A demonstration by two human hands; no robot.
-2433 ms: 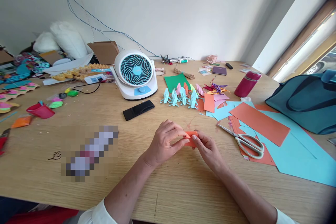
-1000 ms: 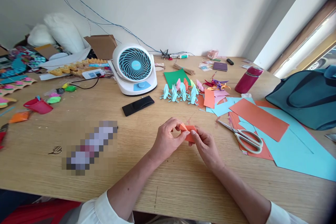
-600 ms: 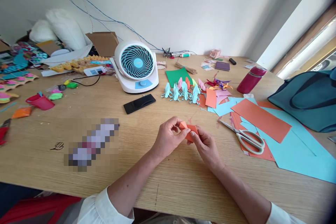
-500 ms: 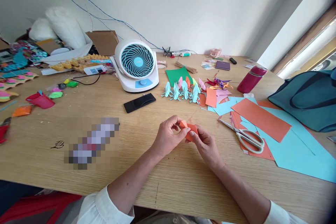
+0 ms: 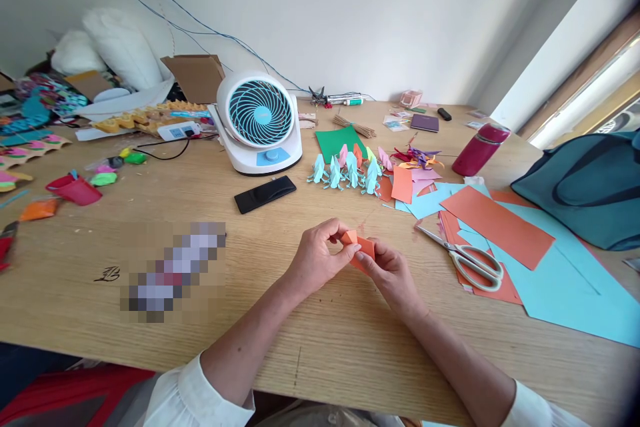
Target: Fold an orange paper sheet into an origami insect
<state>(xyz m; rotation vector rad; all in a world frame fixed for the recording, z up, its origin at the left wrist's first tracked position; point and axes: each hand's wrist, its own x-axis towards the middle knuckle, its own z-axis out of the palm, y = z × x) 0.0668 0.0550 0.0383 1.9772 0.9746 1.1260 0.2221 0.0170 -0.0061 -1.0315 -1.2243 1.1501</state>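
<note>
Centre-left of the frame: a flat black case point(image 5: 265, 194) is lying on the table point(image 5: 260, 347), well apart from your hands. Lower centre: your left hand point(image 5: 320, 257) is pinching the left end of a small folded orange paper point(image 5: 368, 246), thumb and forefinger closing on a raised flap. The paper is sitting between both hands, right of the left one and upper left of the right. Its long axis seems to be running across, sloping down rightward; fingers are hiding part, so you cannot tell surely. Neither hand is nearer: both are touching. Your right hand point(image 5: 394, 277) is gripping the right side, thumb on top, other fingers curling behind. Farther right, scissors point(image 5: 454, 250) are lying across orange sheets point(image 5: 510, 288).
</note>
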